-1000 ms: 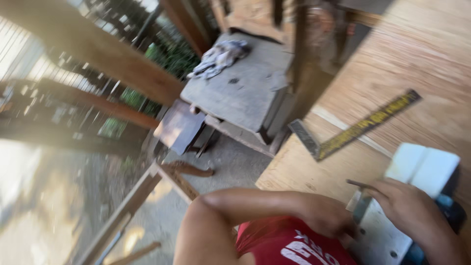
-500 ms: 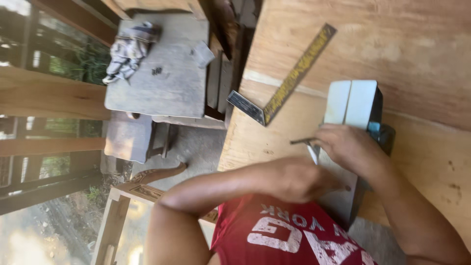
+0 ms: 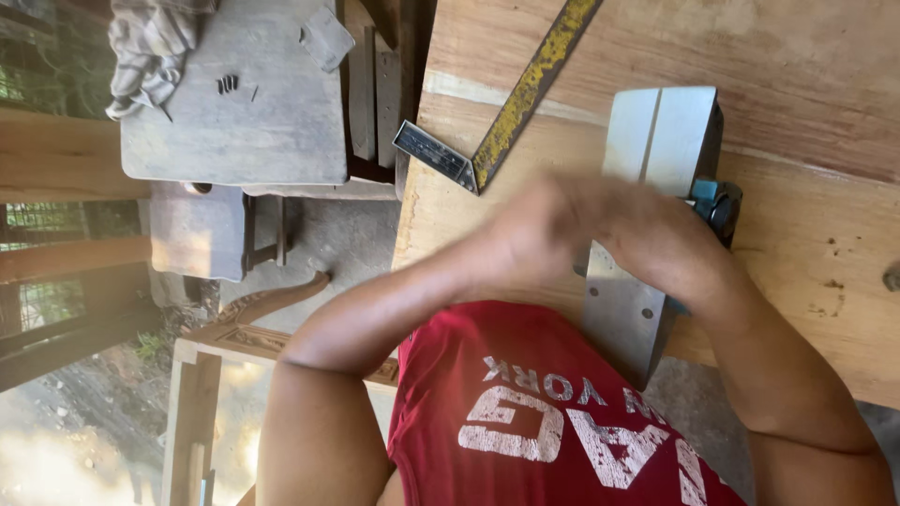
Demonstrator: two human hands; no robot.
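Note:
An electric planer (image 3: 658,136) lies upside down on a broad wooden board (image 3: 797,66), its grey metal sole facing up and its teal body (image 3: 710,199) at the right side. My left hand (image 3: 532,232) and my right hand (image 3: 656,245) meet over the middle of the sole. Both hands are blurred by motion. Their fingers are curled close together, and whether either holds something cannot be made out. My red shirt fills the lower middle.
A metal try square (image 3: 520,98) with a yellowed blade lies on the board just left of the planer. Beyond the board's left edge stands a grey wooden bench (image 3: 253,131) with a crumpled cloth (image 3: 145,47) and small dark screws (image 3: 228,84). Timber frames lie below.
The view has swung and closed in on the planer. My right hand, earlier holding a thin metal tool at the planer, has met my left hand over the sole; both now blur.

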